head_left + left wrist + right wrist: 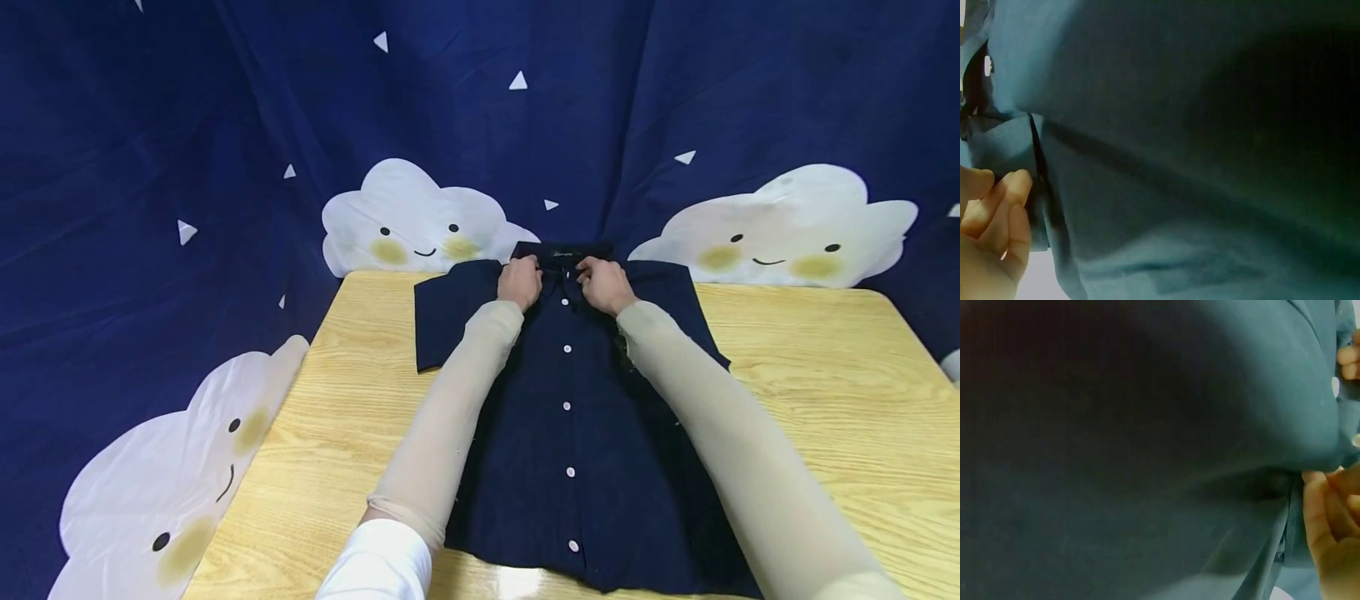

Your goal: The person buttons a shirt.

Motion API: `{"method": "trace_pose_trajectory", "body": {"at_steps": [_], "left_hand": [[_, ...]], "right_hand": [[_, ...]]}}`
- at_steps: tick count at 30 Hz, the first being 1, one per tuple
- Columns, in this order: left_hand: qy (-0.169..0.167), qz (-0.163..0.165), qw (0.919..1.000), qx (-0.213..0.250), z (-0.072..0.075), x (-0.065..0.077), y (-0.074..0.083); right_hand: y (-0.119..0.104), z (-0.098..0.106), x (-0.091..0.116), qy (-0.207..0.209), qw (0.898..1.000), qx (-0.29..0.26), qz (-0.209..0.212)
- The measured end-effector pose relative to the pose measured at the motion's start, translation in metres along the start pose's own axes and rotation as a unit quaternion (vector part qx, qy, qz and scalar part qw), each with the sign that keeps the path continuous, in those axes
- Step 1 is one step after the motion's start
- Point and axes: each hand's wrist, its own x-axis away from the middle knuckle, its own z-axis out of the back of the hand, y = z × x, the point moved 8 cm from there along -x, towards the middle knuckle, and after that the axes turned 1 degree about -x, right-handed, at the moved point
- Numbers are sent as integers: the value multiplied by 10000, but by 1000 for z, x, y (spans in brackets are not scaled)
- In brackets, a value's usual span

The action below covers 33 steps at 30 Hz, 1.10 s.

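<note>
A dark navy short-sleeved shirt lies front up, its collar toward the far edge and a row of pale buttons down the middle. My left hand pinches the left part of the collar with thumb and fingers, as the left wrist view also shows at its lower left. On the other side of the front opening, my right hand pinches the collar's right part. In the right wrist view, fingertips of the left hand appear at the upper right edge. Cloth fills most of both wrist views.
The shirt lies on a wood-grain table. Behind and left of it hangs a dark blue curtain with white triangles and smiling clouds. Both forearms, in pale sleeves, reach across the shirt and partly cover its sides.
</note>
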Motion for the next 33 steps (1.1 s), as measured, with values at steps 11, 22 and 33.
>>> {"method": "trace_pose_trajectory", "body": {"at_steps": [11, 22, 33], "left_hand": [[-964, -82, 9932, 647, -21, 4, -8], [-741, -211, 9959, 469, -20, 15, 4], [-1482, 360, 9861, 655, -42, 40, 32]], "right_hand": [[5, -15, 6, -928, 9927, -765, -67], [6, -12, 11, -716, 9956, -563, -236], [2, -18, 29, -1055, 9868, 495, -1122]]}}
